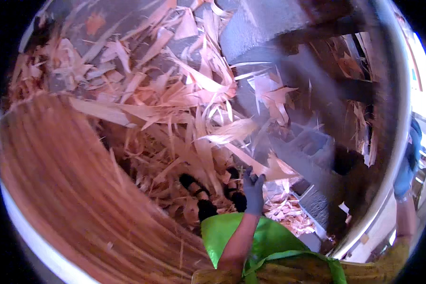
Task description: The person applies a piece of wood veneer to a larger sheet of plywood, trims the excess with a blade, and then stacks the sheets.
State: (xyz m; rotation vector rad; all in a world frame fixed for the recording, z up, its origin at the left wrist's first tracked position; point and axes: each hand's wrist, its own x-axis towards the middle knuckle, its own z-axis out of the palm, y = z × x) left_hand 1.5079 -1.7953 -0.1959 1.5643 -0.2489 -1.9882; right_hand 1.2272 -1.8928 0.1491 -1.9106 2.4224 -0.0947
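At the bottom centre of the frame spreads a bright green apron (227,234); just above it the left hand (254,194), in a dark grey glove, seems to pinch a pale, ragged piece of thin wood (275,170), perhaps by its near edge to keep the splintery end off the body; fingertips and wood partly merge, so the exact hold is unclear. Near the right rim, what looks like the right hand (403,182), in a blue-grey glove, lies past a pale curved rail (401,94); blur and lens bending mean I cannot tell whether it grasps anything. Lower left, a reddish-brown, streaked wooden surface (104,189) is cut off by the rim; mid-right, a grey hollow block (312,142) sits in haze; farther, pale wood scraps (175,94) bury much of the floor; the upper right is too dark to read.
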